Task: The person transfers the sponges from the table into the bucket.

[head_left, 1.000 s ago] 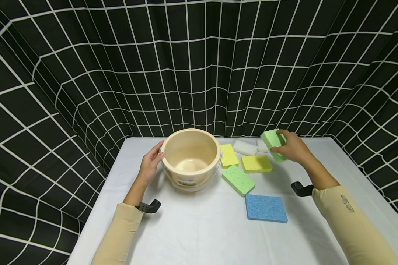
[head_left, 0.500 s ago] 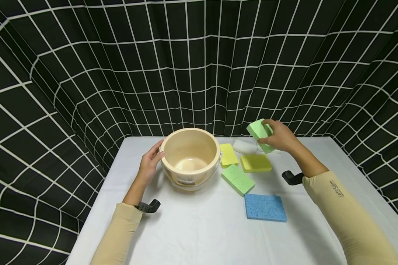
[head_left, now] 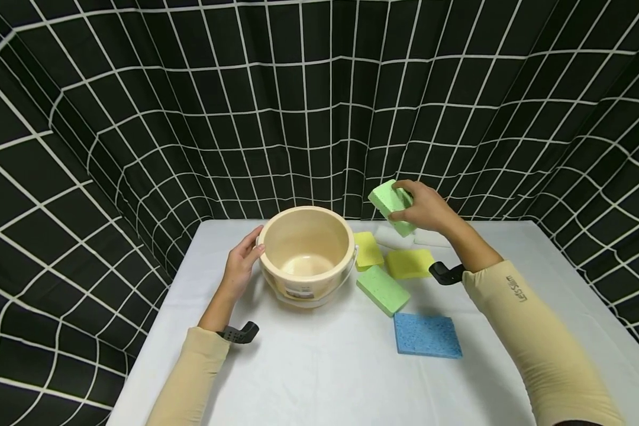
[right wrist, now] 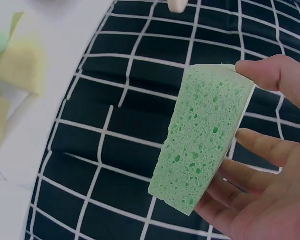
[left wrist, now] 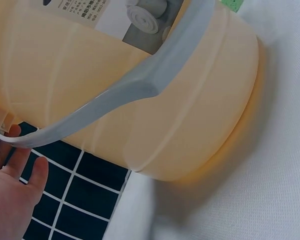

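Note:
In the head view a cream bucket stands upright on the table, its white handle hanging down in front. My left hand holds its left rim, thumb over the edge and fingers against the outer wall. A light green sponge is raised in the air right of the bucket. Thumb and fingers of my right hand pinch it by its edges. The right wrist view shows the porous face of this sponge, with the thumb at its upper corner.
Beside the bucket lie a yellow sponge, another yellow sponge and a green sponge. A blue sponge is nearer the front. Two white pieces lie at the back. A black gridded curtain hangs behind the white table.
My right hand has carried the green sponge leftward and upward, closer to the bucket. The left hand and the bucket have stayed in place.

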Available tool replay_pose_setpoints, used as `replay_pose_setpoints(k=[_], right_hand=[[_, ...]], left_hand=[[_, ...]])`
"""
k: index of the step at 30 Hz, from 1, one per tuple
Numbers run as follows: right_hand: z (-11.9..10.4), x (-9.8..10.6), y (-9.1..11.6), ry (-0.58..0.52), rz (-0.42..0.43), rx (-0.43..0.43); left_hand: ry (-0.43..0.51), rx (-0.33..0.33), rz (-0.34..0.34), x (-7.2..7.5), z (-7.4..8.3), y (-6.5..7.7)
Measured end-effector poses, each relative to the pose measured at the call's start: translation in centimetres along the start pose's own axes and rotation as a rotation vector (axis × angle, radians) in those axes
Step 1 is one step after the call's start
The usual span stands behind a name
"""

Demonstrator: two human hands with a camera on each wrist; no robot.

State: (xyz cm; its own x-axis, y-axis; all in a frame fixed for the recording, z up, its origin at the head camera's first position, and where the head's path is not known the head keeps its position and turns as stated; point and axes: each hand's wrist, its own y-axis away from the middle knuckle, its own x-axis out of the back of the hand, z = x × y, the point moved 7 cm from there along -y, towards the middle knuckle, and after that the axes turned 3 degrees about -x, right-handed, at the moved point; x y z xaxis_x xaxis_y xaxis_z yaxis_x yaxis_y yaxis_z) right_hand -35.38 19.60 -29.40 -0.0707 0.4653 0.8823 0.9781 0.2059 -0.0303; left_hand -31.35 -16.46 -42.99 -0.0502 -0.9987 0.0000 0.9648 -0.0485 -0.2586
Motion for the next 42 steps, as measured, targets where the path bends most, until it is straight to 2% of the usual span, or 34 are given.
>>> replay_pose_setpoints(k=[10,19,33,42], right_hand=[[-3.0,-1.3,-1.3,0.015,-0.014,0.065],[-5.8,-2.8,-2.2,-0.040,-0.031,0.119],[-9.7,-5.6,-2.9,-0.061,-0.065,0.205],[-11.6,-8.2,-3.3,-0.029,-0.129,0.268]], left_hand=[[-0.012,0.005,0.029,0.3,-0.1,0.2],[0.013,-0.005,0.022,0.1,-0.3,0.1],[-0.001,-0.040,0.014,0.1,0.4,-0.3],[0.008,-0.025,0.009,0.1,0.1,-0.3]])
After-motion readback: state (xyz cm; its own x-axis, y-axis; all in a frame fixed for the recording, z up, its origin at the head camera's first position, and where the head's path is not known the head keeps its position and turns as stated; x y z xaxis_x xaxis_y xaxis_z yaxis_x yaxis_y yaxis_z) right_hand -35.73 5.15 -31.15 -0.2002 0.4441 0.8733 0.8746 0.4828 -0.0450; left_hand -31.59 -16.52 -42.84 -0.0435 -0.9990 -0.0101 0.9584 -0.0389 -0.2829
